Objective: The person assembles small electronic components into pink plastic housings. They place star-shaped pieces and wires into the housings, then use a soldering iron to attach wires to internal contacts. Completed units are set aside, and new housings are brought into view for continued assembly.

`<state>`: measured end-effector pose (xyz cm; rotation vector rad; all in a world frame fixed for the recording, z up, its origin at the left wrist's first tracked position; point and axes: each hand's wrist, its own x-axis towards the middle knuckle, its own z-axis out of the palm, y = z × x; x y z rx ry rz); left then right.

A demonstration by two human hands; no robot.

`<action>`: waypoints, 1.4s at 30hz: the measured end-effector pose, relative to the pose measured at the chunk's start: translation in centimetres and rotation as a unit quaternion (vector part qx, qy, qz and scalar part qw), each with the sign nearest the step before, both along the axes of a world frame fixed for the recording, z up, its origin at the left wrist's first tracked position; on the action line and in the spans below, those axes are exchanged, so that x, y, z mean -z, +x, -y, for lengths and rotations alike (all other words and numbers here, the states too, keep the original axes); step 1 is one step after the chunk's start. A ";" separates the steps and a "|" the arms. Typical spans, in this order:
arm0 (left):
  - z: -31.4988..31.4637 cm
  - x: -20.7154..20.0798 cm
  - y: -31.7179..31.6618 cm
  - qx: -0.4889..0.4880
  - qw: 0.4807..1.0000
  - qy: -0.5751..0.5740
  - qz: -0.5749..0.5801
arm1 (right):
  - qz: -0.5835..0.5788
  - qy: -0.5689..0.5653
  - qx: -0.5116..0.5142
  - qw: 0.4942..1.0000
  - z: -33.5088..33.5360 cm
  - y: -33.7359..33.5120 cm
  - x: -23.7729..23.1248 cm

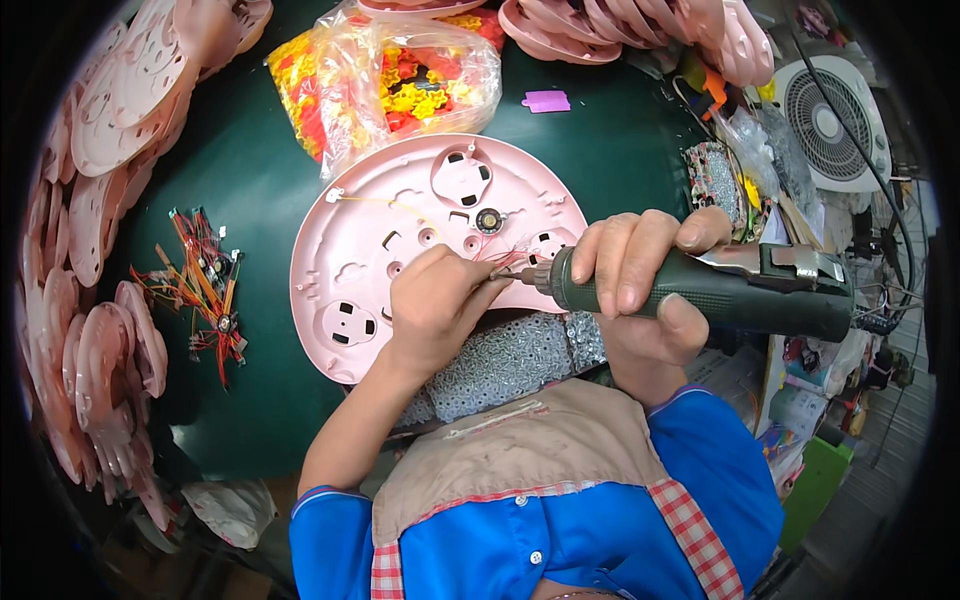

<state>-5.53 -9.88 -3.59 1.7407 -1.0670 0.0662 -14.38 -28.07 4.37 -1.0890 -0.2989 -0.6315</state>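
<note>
A dark green electric screwdriver (pixel 740 295) lies across my right hand (pixel 645 275), which is wrapped round its front part. The bit points left, over the lower right part of a pink plastic shell (pixel 340 265). My left hand (pixel 435 300) is closed in a pinch at the tip of the bit; what it holds there is too small to make out. Thin red wires show beside the fingertips. A small round black speaker (pixel 489 220) sits in the shell, and a yellow wire (pixel 385 199) runs over its upper left.
Loose wired electronic parts (pixel 215 290) lie on the green table (pixel 240 420) at left. Stacks of pink shells (pixel 130 100) line the left and back. A plastic bag of red and yellow pieces (pixel 390 90) stands behind. Silver screws (pixel 500 360) fill a tray in front of me; a fan (pixel 830 120) is far right.
</note>
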 end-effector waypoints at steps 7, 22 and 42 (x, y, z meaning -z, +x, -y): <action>0.4 0.6 0.6 -0.056 0.998 0.022 0.007 | -0.012 -0.023 0.042 0.999 -1.2 3.0 1.8; -0.1 0.6 0.1 -0.034 0.964 0.068 -0.255 | -0.004 -0.017 0.041 0.999 -1.0 2.7 1.8; 1.1 0.4 0.1 -0.111 0.992 0.032 -0.051 | 0.026 -0.035 0.051 0.998 -1.3 2.4 1.4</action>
